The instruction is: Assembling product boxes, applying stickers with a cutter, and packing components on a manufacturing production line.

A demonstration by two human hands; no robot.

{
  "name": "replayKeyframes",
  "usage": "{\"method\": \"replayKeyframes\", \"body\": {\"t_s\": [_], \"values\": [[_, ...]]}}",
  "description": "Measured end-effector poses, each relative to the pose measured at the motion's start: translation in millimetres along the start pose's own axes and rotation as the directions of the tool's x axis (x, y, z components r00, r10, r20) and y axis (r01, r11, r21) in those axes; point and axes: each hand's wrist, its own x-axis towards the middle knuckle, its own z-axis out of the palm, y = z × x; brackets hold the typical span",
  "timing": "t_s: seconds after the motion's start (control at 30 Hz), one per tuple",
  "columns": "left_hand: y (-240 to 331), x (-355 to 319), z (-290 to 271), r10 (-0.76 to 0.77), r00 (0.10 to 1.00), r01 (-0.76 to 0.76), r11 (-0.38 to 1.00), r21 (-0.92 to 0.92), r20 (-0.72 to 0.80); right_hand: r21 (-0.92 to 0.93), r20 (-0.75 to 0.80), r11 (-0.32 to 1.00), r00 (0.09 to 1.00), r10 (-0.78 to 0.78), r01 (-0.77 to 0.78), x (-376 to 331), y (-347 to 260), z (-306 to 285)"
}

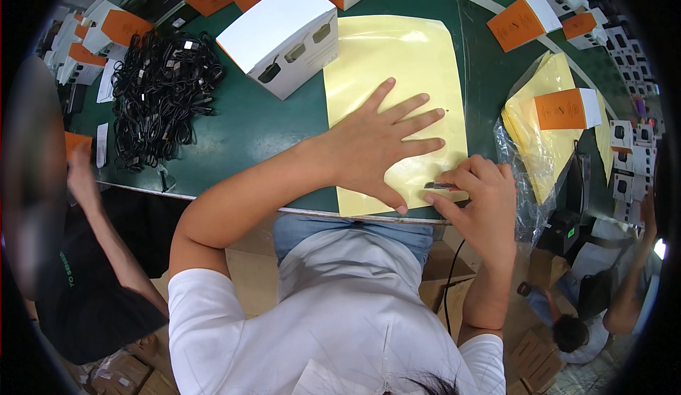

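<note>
A glossy yellow sheet (397, 47) lies on the green table, its near edge at the table's front edge. My left hand (376, 140) is pressed flat on it, fingers spread and nothing in them. At the sheet's lower right, my right hand (479, 193) pinches a small tool with a thin metal tip, which looks like a utility knife (438, 185). The tip points left, low over the sheet; whether it touches cannot be told. Most of the knife is hidden in my fingers. A white box (284, 30) with device pictures stands at the sheet's upper left.
A tangled heap of black cables (159, 97) lies at the left. Right of the sheet are a plastic-wrapped stack of yellow sheets (528, 115) and an orange-and-white box (564, 109) on it. More boxes (521, 23) line the far side. Other people sit at both sides.
</note>
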Motion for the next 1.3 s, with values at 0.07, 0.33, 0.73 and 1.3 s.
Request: {"method": "replayKeyframes", "body": {"t_s": [0.07, 0.33, 0.73, 1.3], "values": [[1.5, -0.1, 0.9, 0.000, 1.000, 0.000, 1.000, 0.001, 0.005, -0.107, -0.047, 0.994, 0.999, -0.018, 0.013, -1.6, -1.9, 5.9], [3.0, 4.7, 3.8, -0.007, 1.000, 0.008, 0.999, 0.044, -0.030, -0.037, -0.073, 0.999, 0.997, 0.020, -0.022, -4.3, 2.2, -3.9], [5.9, -35.8, -97.5, 0.028, 0.822, 0.127, 0.965, 0.231, -0.569, 0.420, -0.179, 0.897, 0.956, 0.232, -0.139, -21.9, 11.8, -26.5], [-53.9, -85.8, -76.2, -0.190, 0.600, 0.173, 0.979, -0.106, -0.777, 0.329, -0.319, 0.930, 0.946, -0.056, 0.166, 119.1, -75.0, -16.7]]}}
